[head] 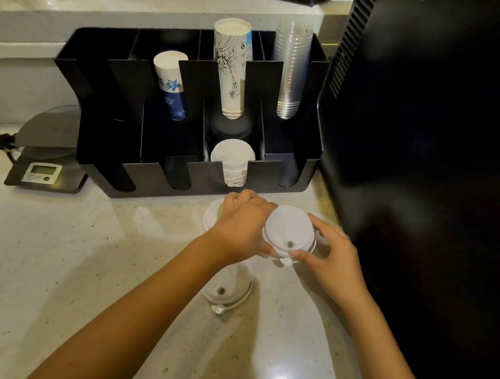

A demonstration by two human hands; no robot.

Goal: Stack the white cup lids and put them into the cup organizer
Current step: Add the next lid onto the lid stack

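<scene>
You are gripping a white lid (289,232) between your left hand (243,225) and right hand (332,258), fingers closed on its rim. It is lying flat, dome up, sip hole facing you, before the cup organizer (274,173).

Pale speckled stone counter (67,263) | on it: black cup organizer (274,176), digital scale (43,169), loose white lid (226,291), black appliance (430,145)
</scene>
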